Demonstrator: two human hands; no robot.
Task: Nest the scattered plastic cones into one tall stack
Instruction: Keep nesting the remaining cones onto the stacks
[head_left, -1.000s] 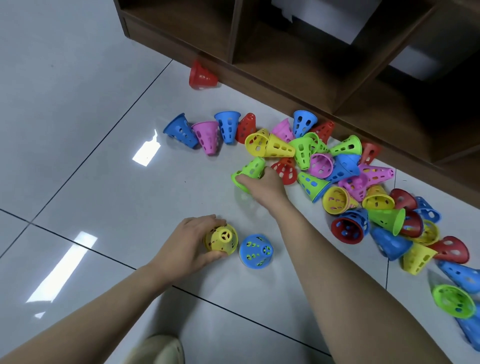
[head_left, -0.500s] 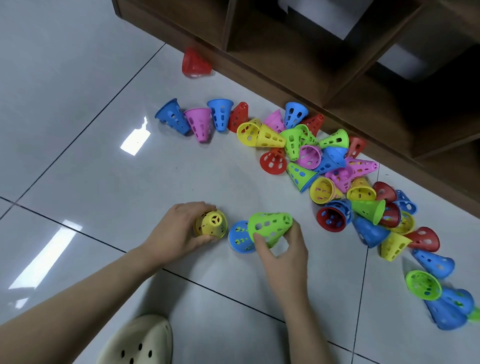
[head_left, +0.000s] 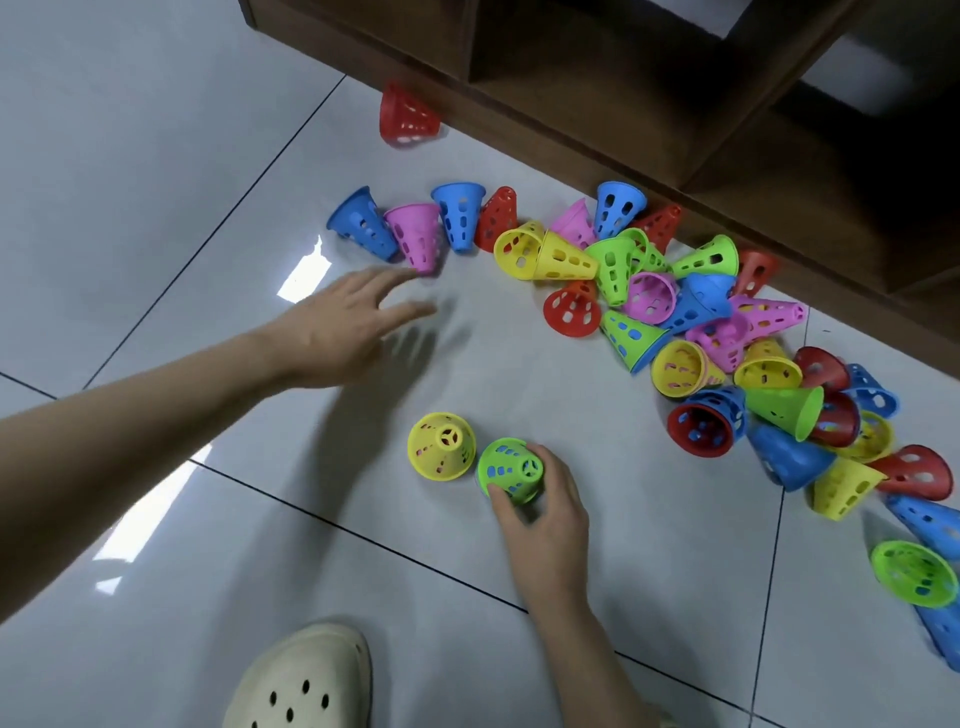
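Down on the pale tiled floor (head_left: 156, 156), the person's right hand (head_left: 545, 512) sits in the lower middle of the frame, its grip curled round a green cone (head_left: 511, 470) that stands narrow end up; blue shows through the green cone's holes, so it looks to be nested over a blue one, though I cannot make out more than that. Just beside it on the left, touching or nearly so, a yellow cone (head_left: 441, 446) stands upright on its wide rim, with no hand on it. The left hand (head_left: 343, 327) is stretched toward the upper middle of the frame with fingers spread and straight, its grip released and holding nothing; the fingertips reach just short of a pink cone (head_left: 418, 241) lying at the left end of the scatter, next to a blue cone (head_left: 363, 223). The remaining cones, red, yellow, green, pink and blue, lie tumbled in a band that runs from the upper middle down along the right edge of the frame, well apart from the two upright ones. One red cone (head_left: 405, 117) lies alone at the top, against the foot of a dark wooden shelf unit (head_left: 623, 93). A cream clog (head_left: 306, 680) shows at the bottom edge.
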